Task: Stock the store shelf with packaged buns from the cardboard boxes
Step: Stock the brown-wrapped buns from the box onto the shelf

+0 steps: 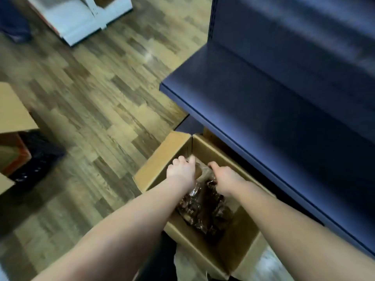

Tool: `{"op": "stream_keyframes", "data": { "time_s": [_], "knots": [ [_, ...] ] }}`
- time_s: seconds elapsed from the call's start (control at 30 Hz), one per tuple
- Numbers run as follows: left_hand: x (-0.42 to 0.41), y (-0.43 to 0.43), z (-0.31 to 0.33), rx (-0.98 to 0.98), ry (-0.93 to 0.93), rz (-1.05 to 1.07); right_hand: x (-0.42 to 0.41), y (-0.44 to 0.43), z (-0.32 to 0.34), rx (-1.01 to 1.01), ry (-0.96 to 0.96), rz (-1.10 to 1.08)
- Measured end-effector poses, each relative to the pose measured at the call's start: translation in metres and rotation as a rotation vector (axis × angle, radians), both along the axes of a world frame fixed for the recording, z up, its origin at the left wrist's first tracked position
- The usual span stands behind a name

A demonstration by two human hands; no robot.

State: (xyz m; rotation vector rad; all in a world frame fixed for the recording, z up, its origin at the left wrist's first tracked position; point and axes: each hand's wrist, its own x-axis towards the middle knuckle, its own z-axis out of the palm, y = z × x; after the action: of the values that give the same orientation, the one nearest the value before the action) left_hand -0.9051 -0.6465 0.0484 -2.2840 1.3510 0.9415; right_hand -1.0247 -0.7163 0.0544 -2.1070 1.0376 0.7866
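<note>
Open cardboard box on wood-pattern floor, tucked just beside dark blue store shelf; person's bare arms reach down into it; left grip curled round clear top of bun package; right grip closed on same wrapper, just beside left; package lies inside box, dark buns showing through plastic; second cardboard box well apart at left; frame blurred.
</note>
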Motion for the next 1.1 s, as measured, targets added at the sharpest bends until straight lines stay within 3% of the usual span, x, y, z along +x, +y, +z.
{"op": "stream_keyframes", "data": {
  "time_s": [0.1,0.23,0.47,0.87,1.1],
  "knots": [
    [0.023,-0.005,0.081,-0.071,-0.088,-0.024,0.017,-0.002,0.078,-0.114,-0.121,0.023],
    [0.048,-0.027,0.186,-0.308,-0.205,-0.022,0.033,-0.012,0.173,-0.309,-0.304,-0.045],
    [0.067,-0.059,0.314,-0.607,-0.292,-0.037,0.021,-0.046,0.282,-0.501,-0.523,-0.168],
    [-0.027,-0.129,0.399,-0.724,-0.284,-0.406,-0.127,-0.083,0.382,-0.763,-0.473,-0.485],
    [-0.159,-0.164,0.418,-0.801,-0.050,-0.613,-0.244,-0.069,0.414,-0.813,-0.471,-0.774]
  ]
}}
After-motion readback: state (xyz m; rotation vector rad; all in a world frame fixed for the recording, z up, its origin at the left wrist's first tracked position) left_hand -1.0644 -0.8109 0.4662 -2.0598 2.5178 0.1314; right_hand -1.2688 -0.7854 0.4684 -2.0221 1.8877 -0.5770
